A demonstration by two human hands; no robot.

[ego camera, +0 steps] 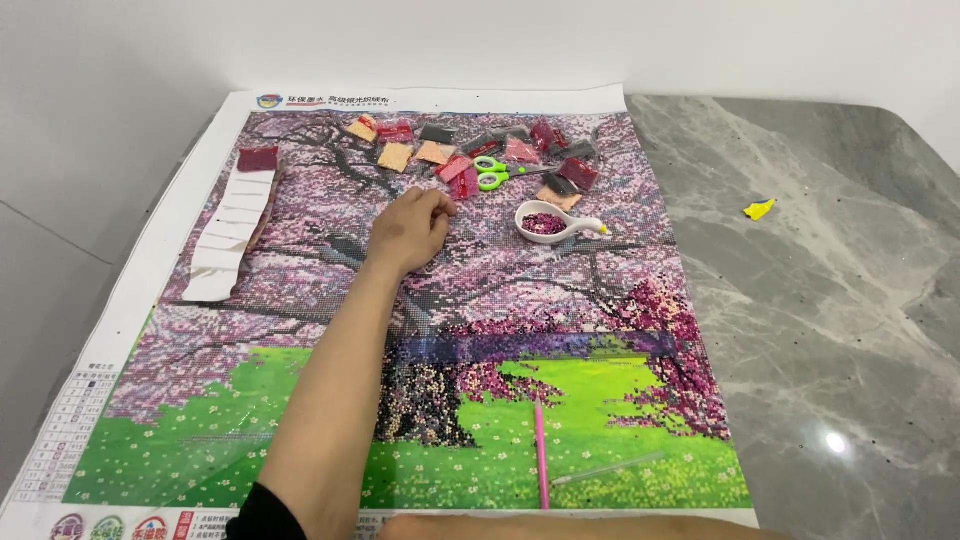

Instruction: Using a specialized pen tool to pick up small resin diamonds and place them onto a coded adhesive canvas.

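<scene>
My left hand [410, 228] reaches out over a diamond-painting canvas [300, 400] showing pink blossom trees and green grass. Its fingers are curled together with nothing visible in them, the fingertips just below a cluster of small bead bags [436, 152]. Green-handled scissors [495, 173] lie among the bags, to the right of the fingertips. A white spoon-shaped tray [575, 224] of pink beads sits right of the hand. A bare forearm [580, 526] lies along the bottom edge; my right hand is out of view.
A pink pen [541, 455] and a clear thin tool [610, 468] lie on the grass part. A white peeled paper strip [232, 230] with a dark red bag [258, 158] is at the left. A yellow scrap [759, 209] rests on the grey marble table [830, 320].
</scene>
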